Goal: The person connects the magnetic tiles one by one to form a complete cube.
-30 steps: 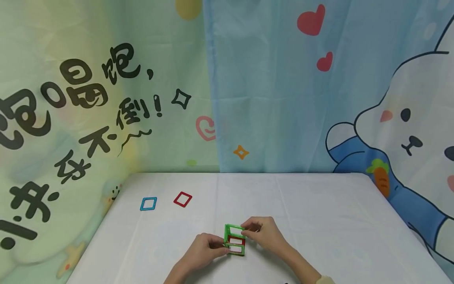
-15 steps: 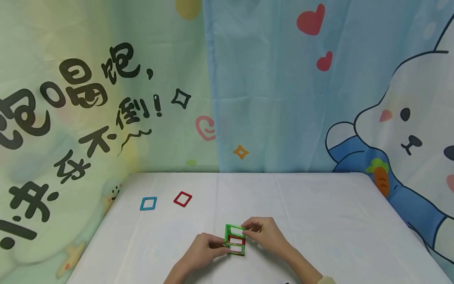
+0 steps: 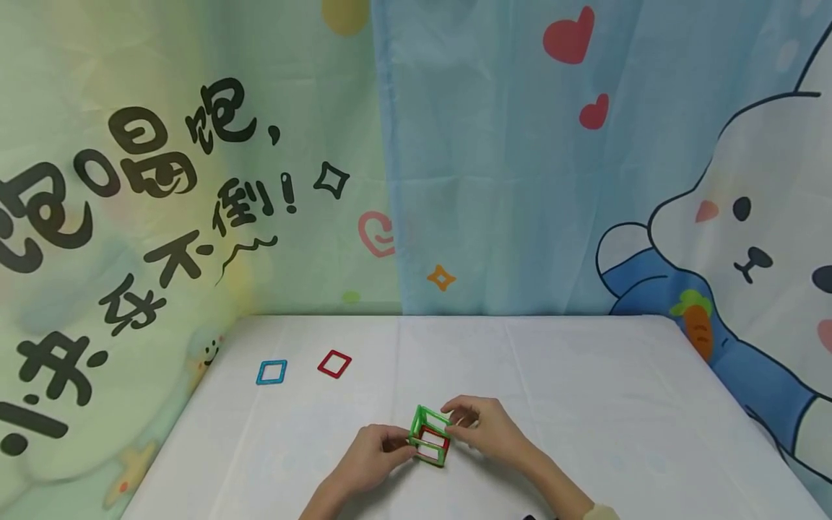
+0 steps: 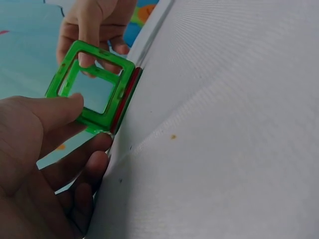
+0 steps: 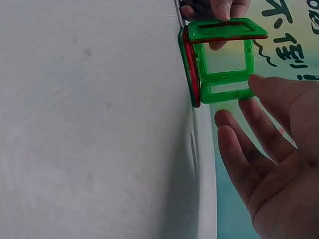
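Observation:
Several green square magnetic tiles (image 3: pixel 429 444) stand joined as walls on a red square tile (image 3: pixel 446 440), forming a small open-topped box on the table. My left hand (image 3: pixel 370 456) pinches the box at its left, the thumb pressed on a green tile (image 4: pixel 121 94) in the left wrist view. At the far right, my right hand (image 3: pixel 484 427) pinches the edge of another green tile (image 5: pixel 227 75) between thumb and forefinger; its other fingers stay loose, as the right wrist view shows. The fingertips behind the tiles are partly hidden.
Farther back on the left of the white-covered table (image 3: pixel 585 390) lie a blue square tile (image 3: pixel 261 373) and a red square tile (image 3: pixel 326 355), both flat and apart. A printed curtain (image 3: pixel 481 180) hangs behind the table.
Between my hands the box has turned a little, and its left wall now shows at more of an angle. Both hands have shifted only slightly. The two loose tiles stay put.

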